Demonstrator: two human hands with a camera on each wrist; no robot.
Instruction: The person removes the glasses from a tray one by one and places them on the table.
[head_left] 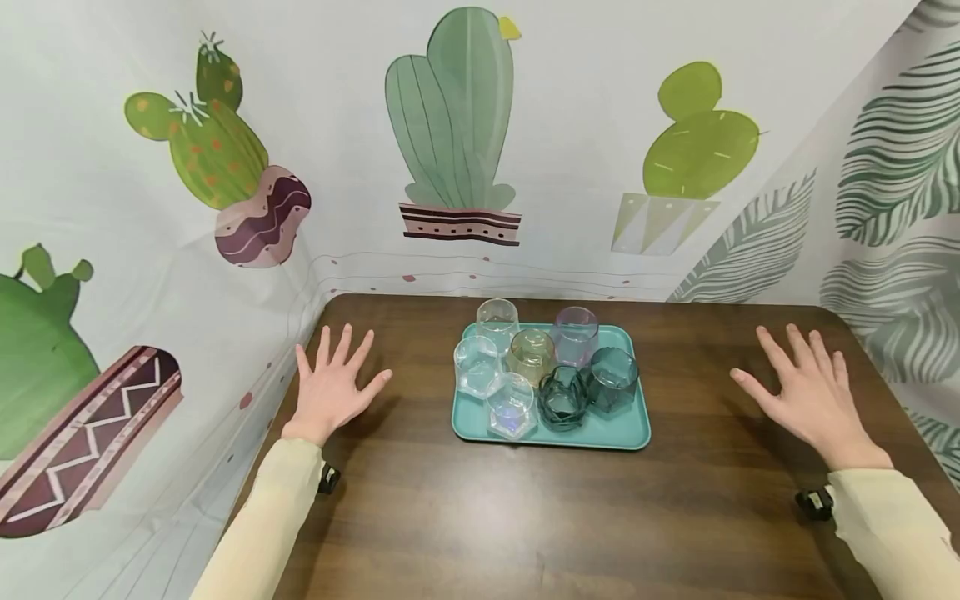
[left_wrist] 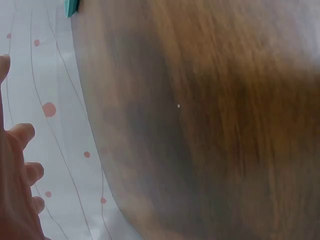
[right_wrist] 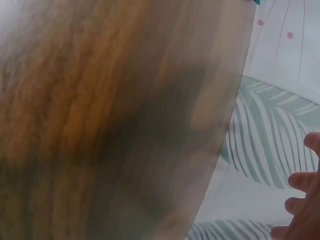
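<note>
In the head view, a teal tray [head_left: 465, 427] on the brown table carries several glass cups. A purple-tinted cup [head_left: 575, 335] and a clear cup [head_left: 497, 323] stand at its back, an amber cup [head_left: 532, 357] in the middle. Two clear faceted cups, one at the left [head_left: 477, 367] and one at the front [head_left: 512, 407], sit near a dark ribbed cup [head_left: 563, 398] and a dark grey cup [head_left: 612, 379]. Left of the tray, my left hand [head_left: 330, 392] is held with fingers spread, holding nothing. Off to the right, my right hand [head_left: 813, 396] is likewise spread and bare.
The wooden table [head_left: 525, 517] has rounded back corners. Behind it and at both sides hangs a white cloth [head_left: 577, 125] printed with cacti and leaves. Each wrist bears a small black device, one on the left [head_left: 328, 478] and one on the right [head_left: 814, 503].
</note>
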